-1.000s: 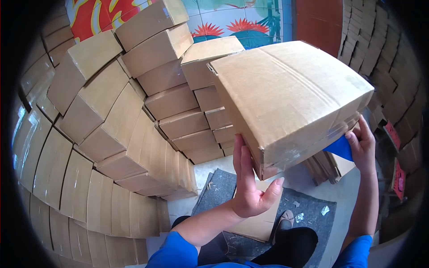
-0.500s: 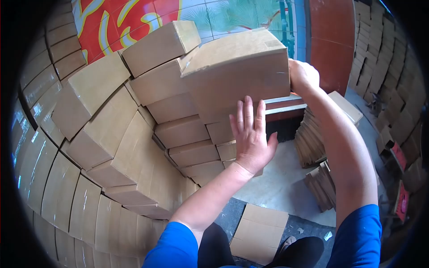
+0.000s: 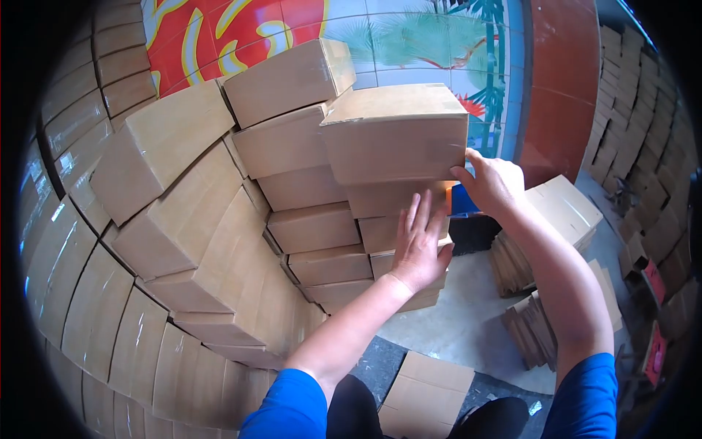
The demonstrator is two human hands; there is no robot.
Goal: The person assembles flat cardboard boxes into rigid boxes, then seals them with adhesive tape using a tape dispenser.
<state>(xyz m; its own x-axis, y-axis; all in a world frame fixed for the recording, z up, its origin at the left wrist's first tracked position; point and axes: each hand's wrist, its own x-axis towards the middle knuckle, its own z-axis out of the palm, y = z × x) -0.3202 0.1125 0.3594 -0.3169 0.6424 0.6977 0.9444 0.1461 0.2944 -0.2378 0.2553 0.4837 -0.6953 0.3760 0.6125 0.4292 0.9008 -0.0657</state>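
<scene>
1. While your right hand (image 3: 497, 184) curls at its right end, the top box (image 3: 398, 150) sits on stacked boxes (image 3: 314, 233); its placing looks nearly done, short only of release.
2. Your left hand (image 3: 420, 252) is loosely spread just below the top box; whether it touches, or the right pinches, you cannot tell.
3. Well below lies a cardboard sheet (image 3: 428, 391), unformed.

The person by the flat cardboard sheet (image 3: 428, 391) wears a vivid blue top. I can see its left sleeve (image 3: 289, 406) to the left of that sheet and its right sleeve (image 3: 583, 399) to the right, both short, ending around the elbows. Black legwear (image 3: 499, 418) shows on either side of the sheet. The left hand (image 3: 420, 252) and right hand (image 3: 493, 183) are bare.
</scene>
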